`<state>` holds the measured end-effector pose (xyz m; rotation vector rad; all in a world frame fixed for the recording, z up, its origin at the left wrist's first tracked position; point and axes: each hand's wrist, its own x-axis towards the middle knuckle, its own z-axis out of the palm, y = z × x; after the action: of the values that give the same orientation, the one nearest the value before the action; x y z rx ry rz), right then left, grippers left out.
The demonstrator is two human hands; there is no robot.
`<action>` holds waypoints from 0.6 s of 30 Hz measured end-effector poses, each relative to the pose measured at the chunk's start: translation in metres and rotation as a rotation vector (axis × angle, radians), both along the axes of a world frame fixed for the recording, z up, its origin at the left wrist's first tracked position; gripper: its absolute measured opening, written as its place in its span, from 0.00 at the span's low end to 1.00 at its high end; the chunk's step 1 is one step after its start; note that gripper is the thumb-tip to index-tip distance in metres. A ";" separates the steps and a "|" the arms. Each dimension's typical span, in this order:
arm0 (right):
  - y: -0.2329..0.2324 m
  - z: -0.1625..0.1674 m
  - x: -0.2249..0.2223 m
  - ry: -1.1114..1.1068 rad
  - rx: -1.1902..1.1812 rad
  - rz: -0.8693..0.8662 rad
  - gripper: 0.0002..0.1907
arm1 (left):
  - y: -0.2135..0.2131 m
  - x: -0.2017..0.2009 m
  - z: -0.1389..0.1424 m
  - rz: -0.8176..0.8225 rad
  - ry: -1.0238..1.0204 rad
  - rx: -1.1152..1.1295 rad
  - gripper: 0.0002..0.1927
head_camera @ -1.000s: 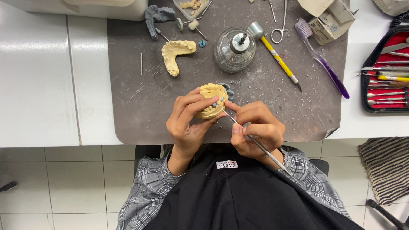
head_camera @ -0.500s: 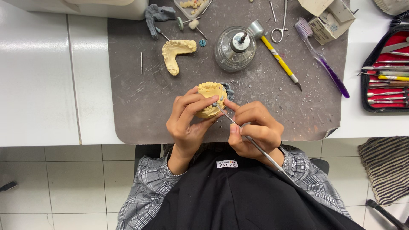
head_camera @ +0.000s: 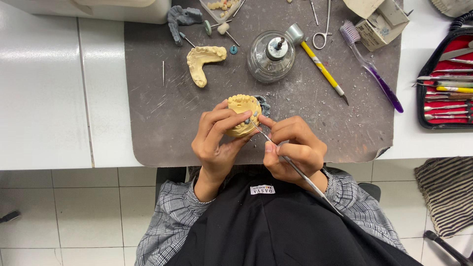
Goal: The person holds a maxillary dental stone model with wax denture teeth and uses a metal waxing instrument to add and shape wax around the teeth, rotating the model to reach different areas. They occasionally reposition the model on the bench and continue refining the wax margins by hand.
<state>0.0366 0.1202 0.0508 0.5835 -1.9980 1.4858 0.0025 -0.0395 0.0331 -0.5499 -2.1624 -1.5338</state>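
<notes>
The left hand (head_camera: 217,140) was curled closed around the yellow dental cast (head_camera: 241,113), fingers wrapped over its near face and thumb pressed beneath, holding it above the grey mat (head_camera: 162,128). The right hand (head_camera: 293,152) pinched a thin metal instrument (head_camera: 295,170) between thumb and bent fingers, pen-style; the tip met the cast at a small grey-blue spot, and the shaft ran toward 5 o'clock over the black apron (head_camera: 276,231). A second cast half (head_camera: 202,61) lay on the mat at 11 o'clock from the held cast. A glass burner (head_camera: 268,56) stood at 1 o'clock, with a yellow-handled tool (head_camera: 320,66) just beyond. A red instrument case (head_camera: 446,83) lay at 3 o'clock, well apart.
</notes>
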 end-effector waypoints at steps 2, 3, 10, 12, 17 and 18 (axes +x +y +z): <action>0.000 0.000 0.000 0.005 0.009 -0.004 0.14 | 0.000 0.000 0.000 -0.009 -0.007 0.010 0.23; -0.001 -0.001 0.000 -0.002 0.002 -0.001 0.14 | 0.000 0.000 0.000 -0.012 -0.010 0.016 0.23; -0.003 -0.002 0.000 0.027 0.020 -0.020 0.17 | -0.003 0.001 0.003 -0.029 -0.035 0.028 0.25; -0.004 -0.003 0.000 0.036 0.023 -0.027 0.16 | -0.003 0.001 0.003 -0.028 -0.036 0.039 0.26; -0.006 -0.005 -0.002 0.084 0.034 -0.049 0.14 | -0.002 0.002 0.001 -0.010 -0.042 0.038 0.26; -0.007 -0.005 -0.003 0.081 0.039 -0.049 0.14 | -0.002 0.002 0.001 -0.004 -0.040 0.039 0.26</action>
<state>0.0340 0.1135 0.0454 0.5976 -1.9689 1.3754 0.0044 -0.0417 0.0339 -0.5152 -2.1576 -1.5988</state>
